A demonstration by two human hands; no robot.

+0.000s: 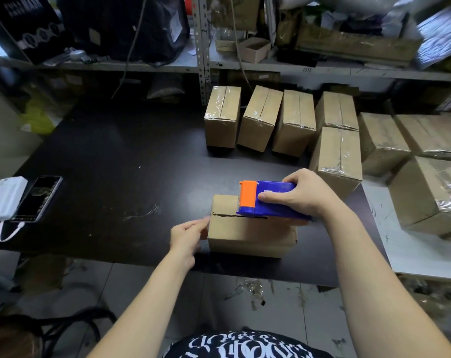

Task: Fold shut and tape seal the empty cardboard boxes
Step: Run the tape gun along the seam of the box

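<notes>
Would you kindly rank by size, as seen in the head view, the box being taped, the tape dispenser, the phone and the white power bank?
1. box being taped
2. tape dispenser, partly covered by the right hand
3. phone and white power bank look alike, so unranked

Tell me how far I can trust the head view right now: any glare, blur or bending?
Head view: the centre is sharp, so the box and tape dispenser read cleanly. The wide angle bends the shelf edge. The top right corner is smeared. Clear tape on the sealed boxes glares. The dark table swallows shadows.
</notes>
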